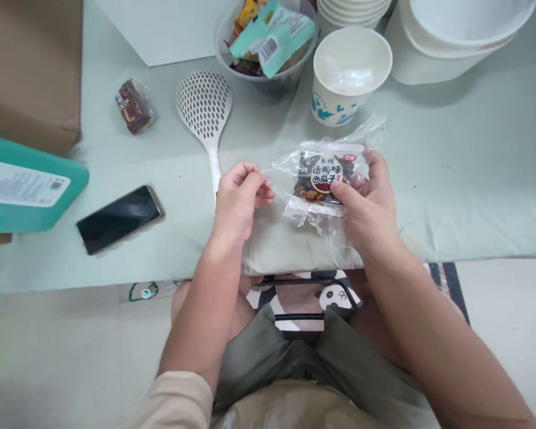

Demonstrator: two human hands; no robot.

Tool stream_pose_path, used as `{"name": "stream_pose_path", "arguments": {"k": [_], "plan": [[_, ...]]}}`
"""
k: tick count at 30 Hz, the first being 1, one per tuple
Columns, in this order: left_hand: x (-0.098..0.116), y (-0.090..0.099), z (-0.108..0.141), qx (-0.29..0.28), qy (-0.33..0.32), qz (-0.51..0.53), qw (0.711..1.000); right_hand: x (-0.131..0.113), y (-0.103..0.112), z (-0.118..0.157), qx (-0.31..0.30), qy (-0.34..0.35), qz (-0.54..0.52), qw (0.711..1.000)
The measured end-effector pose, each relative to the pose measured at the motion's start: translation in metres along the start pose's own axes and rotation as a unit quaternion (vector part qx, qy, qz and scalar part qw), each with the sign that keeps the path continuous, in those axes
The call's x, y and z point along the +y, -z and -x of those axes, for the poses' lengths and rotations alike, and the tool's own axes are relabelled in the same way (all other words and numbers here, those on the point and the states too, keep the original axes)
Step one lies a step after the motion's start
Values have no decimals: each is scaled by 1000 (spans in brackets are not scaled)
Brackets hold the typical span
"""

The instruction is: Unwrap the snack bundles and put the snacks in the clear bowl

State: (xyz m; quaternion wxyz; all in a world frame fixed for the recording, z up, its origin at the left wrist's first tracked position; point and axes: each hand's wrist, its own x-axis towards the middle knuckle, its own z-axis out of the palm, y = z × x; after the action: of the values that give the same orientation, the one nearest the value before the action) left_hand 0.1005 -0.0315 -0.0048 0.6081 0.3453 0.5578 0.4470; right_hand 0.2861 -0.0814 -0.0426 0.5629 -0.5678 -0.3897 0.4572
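Observation:
Near the table's front edge, my right hand (370,199) grips a small snack packet (324,176) with dark contents and a white label, its thumb on the front. Thin clear plastic (286,170) surrounds the packet and stretches out to the left. My left hand (245,199) pinches the left end of that plastic between closed fingers. Just behind the left hand lies a white slotted spoon (205,104), its handle end hidden by the hand. A paper cup (351,65) with blue leaves stands behind the packet, with some clear plastic inside.
A clear tub (223,50) of wrapped snacks stands at the back, beside stacked cups (352,12) and white containers (433,59). On the left are a small brown snack (134,107), a phone (120,219), a green container (67,185) and a brown box (31,71).

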Motion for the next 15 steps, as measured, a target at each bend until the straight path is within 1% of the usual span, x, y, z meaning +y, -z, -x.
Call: {"name": "stream_pose_path", "arguments": {"k": [2, 4, 5, 7, 9, 11, 13, 15], "plan": [[0, 0, -1, 21, 5, 2, 1000, -1, 0, 0, 2, 20, 16, 1000], [-3, -1, -1, 18, 9, 1, 1000, -5, -1, 0, 6, 32, 32, 999], [-5, -2, -1, 2, 10, -7, 1000, -7, -2, 1, 8, 36, 36, 999], [-9, -3, 1, -56, 9, -39, 998, -11, -3, 2, 12, 44, 33, 998], [-12, -3, 5, -122, -4, -74, 990, -13, -4, 2, 11, 49, 24, 998], [-14, -2, 8, -167, -16, -97, 981, -15, -4, 2, 7, 51, 24, 998], [-12, 0, 9, -177, -16, -103, 979, -16, -3, 2, 4, 50, 34, 998], [-8, 3, 8, -164, -9, -98, 982, -16, -2, 1, 9, 53, 42, 998]]}}
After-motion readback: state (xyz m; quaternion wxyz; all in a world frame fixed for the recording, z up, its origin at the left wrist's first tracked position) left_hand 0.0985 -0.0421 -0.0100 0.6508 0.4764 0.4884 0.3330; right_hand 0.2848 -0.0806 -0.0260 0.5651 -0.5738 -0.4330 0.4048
